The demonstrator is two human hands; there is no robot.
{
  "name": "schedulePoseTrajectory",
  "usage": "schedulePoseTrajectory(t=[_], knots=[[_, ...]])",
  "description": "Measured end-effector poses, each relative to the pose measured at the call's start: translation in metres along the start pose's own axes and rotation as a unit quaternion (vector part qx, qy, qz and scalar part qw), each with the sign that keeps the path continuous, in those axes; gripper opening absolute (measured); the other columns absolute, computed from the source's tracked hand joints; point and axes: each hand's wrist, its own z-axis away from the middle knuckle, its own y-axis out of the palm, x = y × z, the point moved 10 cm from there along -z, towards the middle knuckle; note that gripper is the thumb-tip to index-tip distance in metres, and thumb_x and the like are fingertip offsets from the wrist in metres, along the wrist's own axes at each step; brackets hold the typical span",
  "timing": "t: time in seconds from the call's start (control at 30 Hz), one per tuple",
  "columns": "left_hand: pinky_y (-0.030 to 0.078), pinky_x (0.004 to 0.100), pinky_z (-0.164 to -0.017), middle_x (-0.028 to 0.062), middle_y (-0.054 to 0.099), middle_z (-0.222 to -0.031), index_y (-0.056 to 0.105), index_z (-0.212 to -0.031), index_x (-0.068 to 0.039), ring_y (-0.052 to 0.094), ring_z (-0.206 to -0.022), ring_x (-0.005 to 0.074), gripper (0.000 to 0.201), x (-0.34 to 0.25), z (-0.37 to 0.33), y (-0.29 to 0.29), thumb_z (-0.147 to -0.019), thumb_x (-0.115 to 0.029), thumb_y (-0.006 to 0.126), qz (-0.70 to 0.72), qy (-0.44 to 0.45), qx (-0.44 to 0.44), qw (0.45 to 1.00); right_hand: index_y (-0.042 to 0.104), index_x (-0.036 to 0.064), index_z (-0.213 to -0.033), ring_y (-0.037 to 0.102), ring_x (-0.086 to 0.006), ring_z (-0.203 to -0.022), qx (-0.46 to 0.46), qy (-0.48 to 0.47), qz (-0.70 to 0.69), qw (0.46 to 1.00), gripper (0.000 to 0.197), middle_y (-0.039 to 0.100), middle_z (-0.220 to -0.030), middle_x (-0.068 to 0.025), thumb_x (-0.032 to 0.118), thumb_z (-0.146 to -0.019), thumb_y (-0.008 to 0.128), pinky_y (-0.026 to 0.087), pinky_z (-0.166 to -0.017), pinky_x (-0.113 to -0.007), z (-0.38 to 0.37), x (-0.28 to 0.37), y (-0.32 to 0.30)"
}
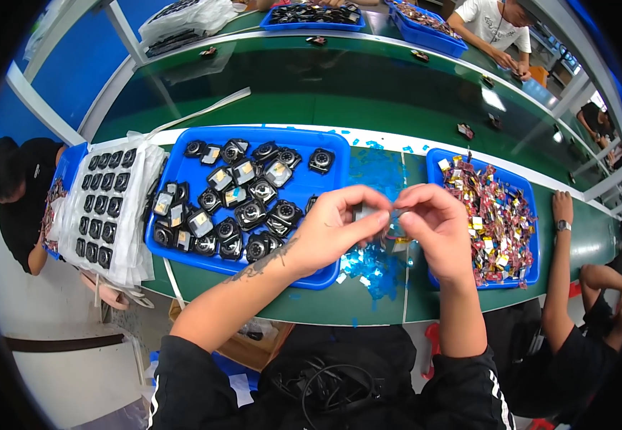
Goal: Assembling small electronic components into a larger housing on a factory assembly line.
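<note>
Bearings: clock face centred on the working hands, 12 o'clock away from the wearer.
Left hand point(336, 231): just left of centre, palm turned inward; thumb and index fingers pinching a small part point(395, 228).
Right hand point(438, 233): facing the left hand; thumb and index fingers drawn in on the small part from the 3 o'clock side.
Small part: at centre, above the tabletop point(312, 307), largely covered by fingertips; its kind cannot be told.
Tray at 9 o'clock: blue tray point(332, 188) holding loose black cases point(251, 213), many with a round lens uppermost, others showing a pale square face.
Tray at 3 o'clock: second blue tray point(537, 258) heaped with red and yellow pieces point(493, 229).
Scraps at 6 o'clock: shiny blue film point(379, 276) scattered on the tabletop between both trays.
Stack at 9 o'clock, farther out: white sheets point(126, 244) with black cases set in rows.
Belt at 12 o'clock: dark green belt point(282, 93) running across.
Co-worker at 1 o'clock: person in white shirt point(490, 25), both hands together.
</note>
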Motion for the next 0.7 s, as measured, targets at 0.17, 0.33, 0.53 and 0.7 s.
schedulePoseTrajectory(t=[0.17, 0.33, 0.53, 0.7], knots=[[0.046, 0.0283, -0.089, 0.0102, 0.055, -0.119, 0.042, -0.135, -0.002, 0.056, -0.104, 0.0136, 0.041, -0.009, 0.000, -0.015, -0.094, 0.000, 0.048, -0.084, 0.099, -0.092, 0.987, 0.064, -0.0035, -0.097, 0.062, -0.0093, -0.079, -0.091, -0.009, 0.065, 0.994, 0.013, 0.065, -0.088, -0.0064, -0.002, -0.085, 0.066, 0.051, -0.068, -0.022, 0.006, 0.010, -0.019], [0.037, 0.0319, -0.107, 0.0147, 0.049, -0.134, 0.033, -0.141, -0.001, 0.048, -0.126, 0.0194, 0.051, -0.007, 0.003, -0.002, -0.092, 0.009, 0.044, -0.068, 0.079, -0.049, 0.993, 0.069, -0.0007, -0.101, 0.064, -0.0100, -0.079, -0.045, -0.012, 0.177, 0.983, 0.018, 0.067, -0.089, -0.0067, -0.002, -0.083, 0.067, 0.050, -0.067, -0.021, 0.005, 0.005, 0.006], [0.041, 0.0317, -0.104, 0.0141, 0.050, -0.134, 0.041, -0.136, 0.003, 0.051, -0.124, 0.0197, 0.045, -0.005, 0.003, 0.004, -0.092, 0.009, 0.046, -0.075, 0.062, -0.026, 0.995, 0.069, -0.0001, -0.091, 0.060, -0.0074, -0.066, -0.115, -0.029, 0.261, 0.958, 0.012, 0.068, -0.081, -0.0055, -0.001, -0.080, 0.071, 0.043, -0.053, -0.022, 0.009, 0.014, 0.002], [0.043, 0.0320, -0.103, 0.0148, 0.051, -0.134, 0.041, -0.137, 0.005, 0.053, -0.122, 0.0207, 0.046, -0.006, 0.004, 0.005, -0.092, 0.008, 0.048, -0.070, 0.056, -0.022, 0.996, 0.068, 0.0000, -0.088, 0.056, -0.0067, -0.062, -0.103, -0.077, 0.319, 0.939, 0.010, 0.068, -0.077, -0.0052, -0.001, -0.078, 0.071, 0.039, -0.050, -0.022, 0.009, 0.023, 0.009]])
